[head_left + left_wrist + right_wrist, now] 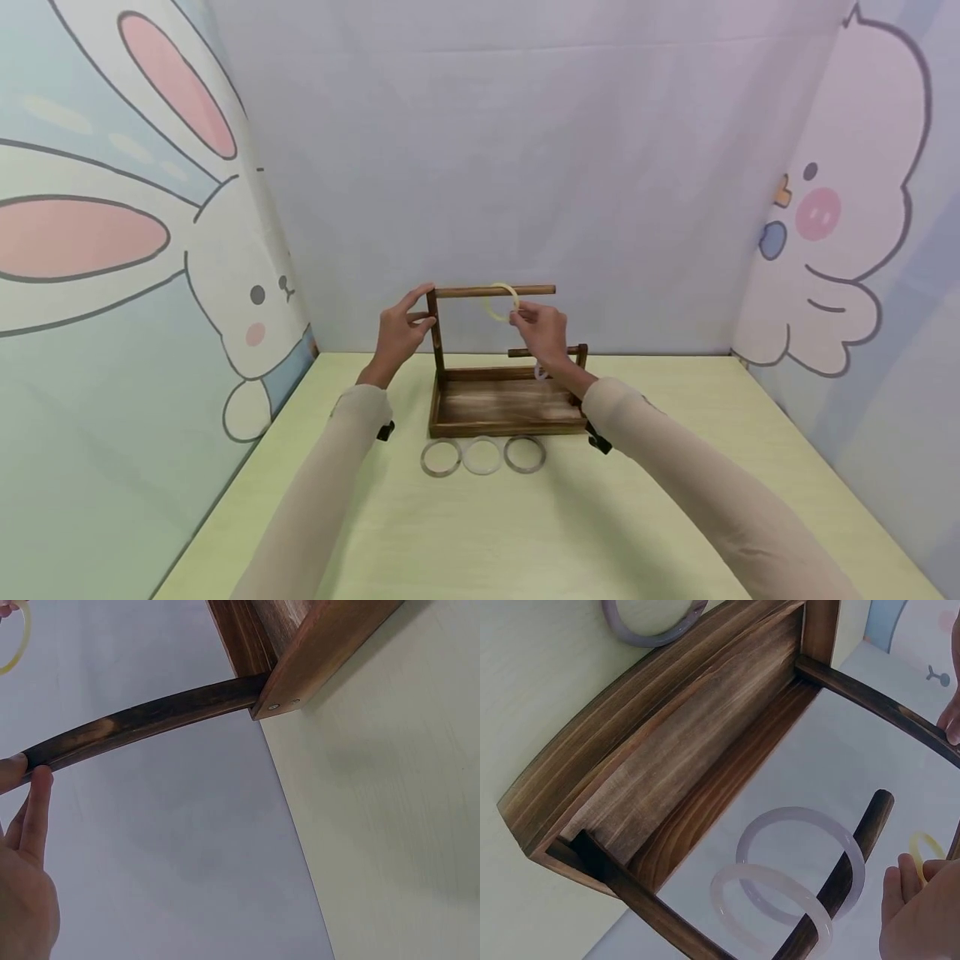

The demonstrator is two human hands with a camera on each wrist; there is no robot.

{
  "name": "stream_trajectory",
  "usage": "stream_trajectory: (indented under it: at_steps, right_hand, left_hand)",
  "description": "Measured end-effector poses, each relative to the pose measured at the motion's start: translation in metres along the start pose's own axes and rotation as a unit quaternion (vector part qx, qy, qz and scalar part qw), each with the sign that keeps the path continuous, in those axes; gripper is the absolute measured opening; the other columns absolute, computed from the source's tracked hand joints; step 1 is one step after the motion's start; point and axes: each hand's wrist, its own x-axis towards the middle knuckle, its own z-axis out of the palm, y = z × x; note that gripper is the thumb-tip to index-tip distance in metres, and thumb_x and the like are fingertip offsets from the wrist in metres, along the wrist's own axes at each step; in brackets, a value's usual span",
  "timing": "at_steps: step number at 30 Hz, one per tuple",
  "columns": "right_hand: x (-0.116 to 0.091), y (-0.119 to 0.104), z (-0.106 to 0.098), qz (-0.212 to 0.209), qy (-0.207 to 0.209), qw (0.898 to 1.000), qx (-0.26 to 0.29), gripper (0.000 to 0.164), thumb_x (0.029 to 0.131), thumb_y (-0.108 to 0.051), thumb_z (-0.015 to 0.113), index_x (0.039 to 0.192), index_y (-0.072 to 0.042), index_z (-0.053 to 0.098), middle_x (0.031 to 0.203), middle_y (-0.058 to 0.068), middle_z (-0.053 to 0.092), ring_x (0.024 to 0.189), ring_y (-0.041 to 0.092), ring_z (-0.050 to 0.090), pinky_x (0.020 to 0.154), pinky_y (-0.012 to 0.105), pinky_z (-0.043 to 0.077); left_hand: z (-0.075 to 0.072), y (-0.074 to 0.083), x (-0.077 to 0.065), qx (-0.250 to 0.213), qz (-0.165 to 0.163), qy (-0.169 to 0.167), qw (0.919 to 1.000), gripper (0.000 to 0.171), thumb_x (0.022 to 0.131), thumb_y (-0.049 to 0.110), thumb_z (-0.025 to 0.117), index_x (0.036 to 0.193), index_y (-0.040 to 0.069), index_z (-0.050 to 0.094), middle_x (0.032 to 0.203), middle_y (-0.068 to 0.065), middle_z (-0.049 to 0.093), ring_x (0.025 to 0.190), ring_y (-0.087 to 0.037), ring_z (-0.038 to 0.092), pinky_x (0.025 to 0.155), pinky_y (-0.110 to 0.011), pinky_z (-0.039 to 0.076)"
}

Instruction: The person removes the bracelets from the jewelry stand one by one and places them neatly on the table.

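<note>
A dark wooden rack (487, 429) with a tray base, a tall left post and a shorter right post stands on the table. My left hand (401, 333) holds the top of the tall post (150, 716) between thumb and fingers. With my right hand (543, 331) I pinch a pale yellow bangle (515, 292) at its right side. The bangle appears to encircle the upper bar (536, 290), partway along it. On the lower bar (877, 810) hang a lilac bangle (795, 811) and a pale pink bangle (769, 868).
In front of the rack, a row of bangles lies flat on the table (465, 533): a greyish-brown bangle (441, 475), a whitish bangle (482, 473) and a grey bangle (525, 471). A pale curtain (525, 167) hangs behind, with cartoon-printed panels at both sides.
</note>
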Motion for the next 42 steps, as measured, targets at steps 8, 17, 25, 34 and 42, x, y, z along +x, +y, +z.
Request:
stream_trajectory:
  at_steps: [8,17,25,34,42]
  right_hand:
    - [-0.001,0.007,-0.007,0.006,0.004,1.0,-0.004,0.03,0.102,-0.019,0.071,0.127,-0.001,0.073,0.105,0.015,0.078,0.095,0.023,0.078,0.072,0.038,0.065]
    - [-0.001,0.015,-0.02,-0.013,0.013,0.999,-0.028,0.03,0.102,-0.017,0.07,0.126,0.0,0.073,0.103,0.017,0.078,0.092,0.026,0.078,0.052,0.023,0.053]
    - [-0.001,0.023,-0.031,-0.001,0.015,1.0,-0.01,0.03,0.102,-0.017,0.069,0.126,0.0,0.073,0.103,0.018,0.078,0.093,0.031,0.078,0.04,0.018,0.04]
    - [-0.001,0.027,-0.041,0.007,0.019,0.999,-0.029,0.03,0.102,-0.017,0.069,0.126,-0.001,0.073,0.104,0.016,0.078,0.093,0.025,0.078,0.067,0.031,0.062]
    - [-0.002,0.031,-0.053,0.009,0.027,0.999,-0.03,0.028,0.102,-0.014,0.069,0.125,0.001,0.074,0.103,0.017,0.078,0.094,0.028,0.078,0.077,0.046,0.064]
  left_hand:
    - [0.001,-0.003,-0.002,-0.002,0.001,0.001,1.0,0.067,0.089,-0.011,0.075,0.147,0.021,0.061,0.153,-0.008,0.055,0.099,-0.035,0.076,0.078,-0.04,0.066]
    - [0.002,-0.006,-0.002,0.003,0.02,0.002,0.9998,0.069,0.09,-0.012,0.075,0.148,0.021,0.059,0.153,-0.007,0.055,0.099,-0.036,0.076,0.078,-0.038,0.066]
    - [0.003,-0.004,-0.001,0.004,0.011,-0.002,0.9999,0.069,0.09,-0.011,0.075,0.148,0.022,0.06,0.154,-0.006,0.054,0.1,-0.035,0.076,0.08,-0.038,0.065]
    - [0.006,-0.002,-0.001,0.003,0.014,-0.001,0.9999,0.069,0.09,-0.012,0.075,0.148,0.021,0.06,0.153,-0.01,0.054,0.1,-0.036,0.076,0.079,-0.039,0.065]
    - [0.006,0.0,-0.001,0.009,0.013,0.001,0.9999,0.069,0.089,-0.012,0.075,0.148,0.02,0.06,0.153,-0.01,0.055,0.1,-0.037,0.076,0.079,-0.04,0.066]
